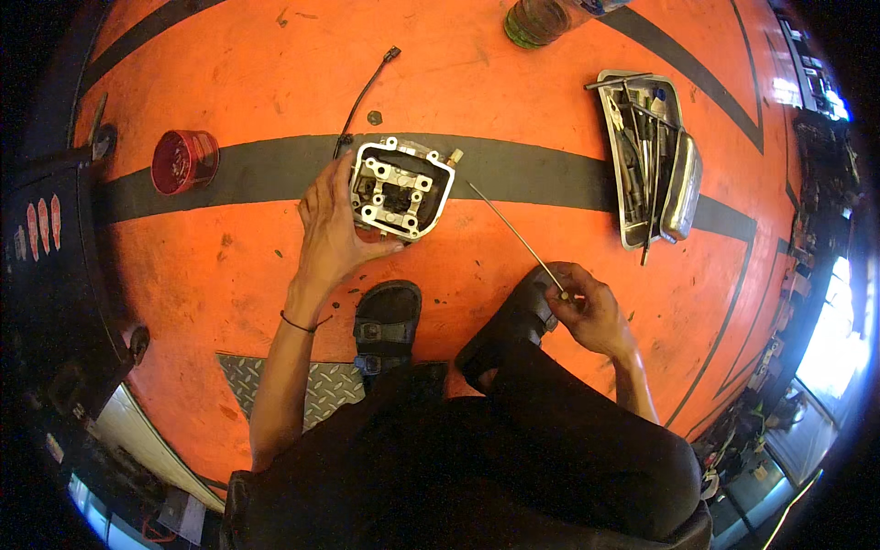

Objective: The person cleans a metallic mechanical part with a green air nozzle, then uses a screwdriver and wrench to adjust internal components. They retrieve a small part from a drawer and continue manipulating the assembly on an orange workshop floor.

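Note:
An engine cylinder head (401, 190) of bare silver metal shows its open top, with a pale machined rim and rocker parts inside. My left hand (335, 213) grips its left side, thumb along the near edge and fingers behind the far-left corner. Whether it rests on the floor or is held just above, I cannot tell. Between the fingers and thumb of my right hand (587, 307) is a long thin metal rod (515, 231). The rod slants up and left, its far tip a little to the right of the cylinder head and apart from it.
On the orange floor stands a red cup (185, 162) at the left. A metal tray (632, 174) of several tools lies at the right. A black cable (367, 93) lies beyond the cylinder head, and a clear bottle (537, 22) at the far edge. My sandalled feet are close below.

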